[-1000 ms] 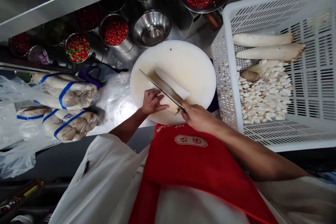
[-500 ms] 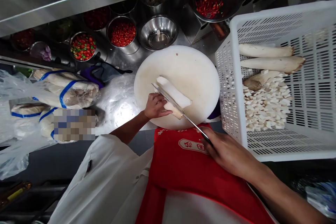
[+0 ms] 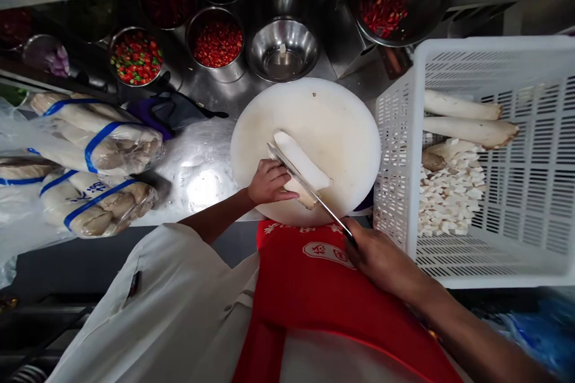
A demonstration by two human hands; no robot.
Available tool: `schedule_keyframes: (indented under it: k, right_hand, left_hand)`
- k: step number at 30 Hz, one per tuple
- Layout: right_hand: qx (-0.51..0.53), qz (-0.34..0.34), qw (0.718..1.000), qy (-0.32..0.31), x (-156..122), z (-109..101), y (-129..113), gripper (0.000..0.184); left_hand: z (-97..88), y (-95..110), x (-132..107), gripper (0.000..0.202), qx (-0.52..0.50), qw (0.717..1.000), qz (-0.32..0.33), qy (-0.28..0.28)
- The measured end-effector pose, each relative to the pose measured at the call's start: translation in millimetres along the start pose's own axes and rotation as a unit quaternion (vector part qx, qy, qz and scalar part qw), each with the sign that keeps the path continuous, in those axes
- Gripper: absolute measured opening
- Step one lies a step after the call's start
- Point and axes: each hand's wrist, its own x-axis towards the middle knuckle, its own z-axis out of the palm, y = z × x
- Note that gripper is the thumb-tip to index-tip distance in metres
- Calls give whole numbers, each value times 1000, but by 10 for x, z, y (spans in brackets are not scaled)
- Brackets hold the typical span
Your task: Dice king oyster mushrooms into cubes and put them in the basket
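White board (image 3: 345, 137) below! Left hand (image 3: 269, 182) clamps fingers on 1 mushroom piece (image 3: 305, 197); right hand (image 3: 375, 252) wraps fingers round knife (image 3: 311, 188).

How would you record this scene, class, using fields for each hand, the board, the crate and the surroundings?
Left hand: holds a mushroom piece down
Right hand: grips the knife by its handle
Board: round, white; a pale slice lies across the blade from that piece
Crate: white, slotted; long mushrooms, pale chunks
Left side: bagged mushrooms, blue bands
Beyond board: metal bowl, chopped red chillies
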Motion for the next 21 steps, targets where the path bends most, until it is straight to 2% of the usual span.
schedule_keyframes:
  k: [3, 6, 13, 17, 19, 21]
  right_hand:
    - [-29, -12, 999, 10, 284, 94, 50, 22]
    - [-49, -21, 998, 24, 524, 188, 74, 26]
    - [-101, -40, 993, 51, 546, 333, -13, 39]
    - [-86, -29, 993, 75, 618, 364, 7, 47]
    - [-55, -42, 993, 90, 638, 298, 43, 51]
    - [-33, -53, 993, 96, 597, 199, 82, 46]
  left_hand:
    - [-24, 21, 33, 55, 6, 1000, 13, 16]
    - [-66, 57, 40, 54, 15, 1000, -1, 12]
    - [-141, 236, -117, 51, 29, 994, 16, 102]
    - [-136, 324, -206, 53, 43, 996, -27, 77]
    - [-132, 351, -230, 56, 51, 996, -47, 56]
    - [-128, 366, -243, 59, 54, 996, -56, 47]
